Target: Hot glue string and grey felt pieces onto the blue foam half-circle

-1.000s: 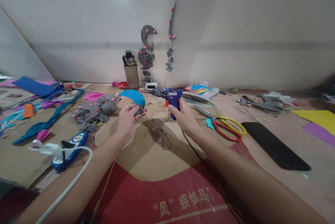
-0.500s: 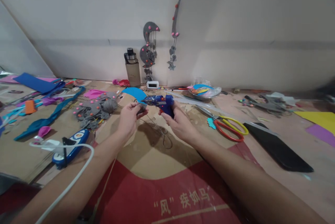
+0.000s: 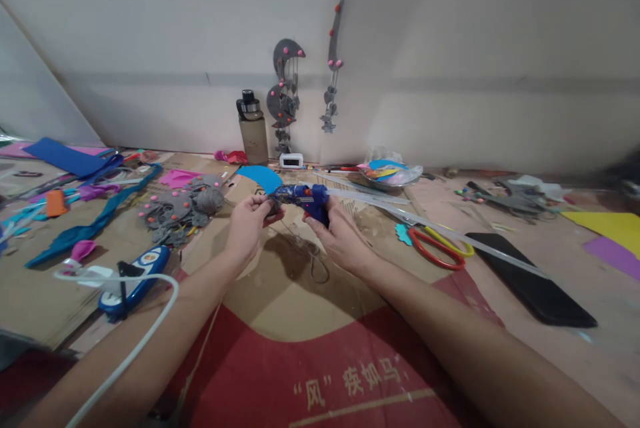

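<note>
My right hand (image 3: 336, 236) is closed round the handle of a blue glue gun (image 3: 306, 198), which lies sideways with its nozzle pointing left. A long clear glue stick (image 3: 440, 233) trails from the gun's back toward the right. My left hand (image 3: 249, 227) pinches a small grey piece just below a blue crescent-shaped cutout (image 3: 261, 178), right at the gun's nozzle. Both hands hover over brown cardboard (image 3: 280, 295) in the middle of the table.
Red-and-yellow scissors (image 3: 435, 246) and a black phone (image 3: 533, 281) lie to the right. Grey felt shapes (image 3: 180, 215), blue strips and a second blue gun with a white cable (image 3: 133, 280) lie to the left. A bottle (image 3: 253, 128) and hanging grey decorations (image 3: 285, 91) stand by the white wall.
My right hand has tipped the glue gun from upright to sideways and brought its nozzle left to the piece in my left hand. The long glue stick now shows behind it.
</note>
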The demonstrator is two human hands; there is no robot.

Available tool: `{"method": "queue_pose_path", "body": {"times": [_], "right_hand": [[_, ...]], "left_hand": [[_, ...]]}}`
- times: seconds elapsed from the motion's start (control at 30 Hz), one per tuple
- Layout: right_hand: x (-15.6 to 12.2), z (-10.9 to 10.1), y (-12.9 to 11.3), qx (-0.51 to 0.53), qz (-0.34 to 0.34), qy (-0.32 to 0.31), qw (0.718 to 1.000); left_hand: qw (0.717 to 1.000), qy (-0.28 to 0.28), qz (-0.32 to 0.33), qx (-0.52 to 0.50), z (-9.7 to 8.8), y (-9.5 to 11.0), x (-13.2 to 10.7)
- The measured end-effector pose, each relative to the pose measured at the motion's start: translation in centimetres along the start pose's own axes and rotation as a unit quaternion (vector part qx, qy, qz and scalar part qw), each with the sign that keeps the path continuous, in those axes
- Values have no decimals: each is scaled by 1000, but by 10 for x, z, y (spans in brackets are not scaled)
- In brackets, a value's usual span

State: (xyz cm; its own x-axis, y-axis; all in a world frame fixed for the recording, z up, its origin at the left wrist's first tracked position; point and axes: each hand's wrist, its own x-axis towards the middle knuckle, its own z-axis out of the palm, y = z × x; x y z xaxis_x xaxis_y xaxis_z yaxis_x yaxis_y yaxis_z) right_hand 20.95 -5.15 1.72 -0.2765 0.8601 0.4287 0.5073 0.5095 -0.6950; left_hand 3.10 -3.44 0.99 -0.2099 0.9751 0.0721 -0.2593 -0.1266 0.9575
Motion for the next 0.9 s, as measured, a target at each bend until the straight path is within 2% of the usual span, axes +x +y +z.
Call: {"method": "queue_pose_path", "body": {"times": [0.9], "right_hand": [[0, -2, 0, -23, 38, -8, 999]], "left_hand": [[999, 15, 36, -30, -5, -2, 6]]}}
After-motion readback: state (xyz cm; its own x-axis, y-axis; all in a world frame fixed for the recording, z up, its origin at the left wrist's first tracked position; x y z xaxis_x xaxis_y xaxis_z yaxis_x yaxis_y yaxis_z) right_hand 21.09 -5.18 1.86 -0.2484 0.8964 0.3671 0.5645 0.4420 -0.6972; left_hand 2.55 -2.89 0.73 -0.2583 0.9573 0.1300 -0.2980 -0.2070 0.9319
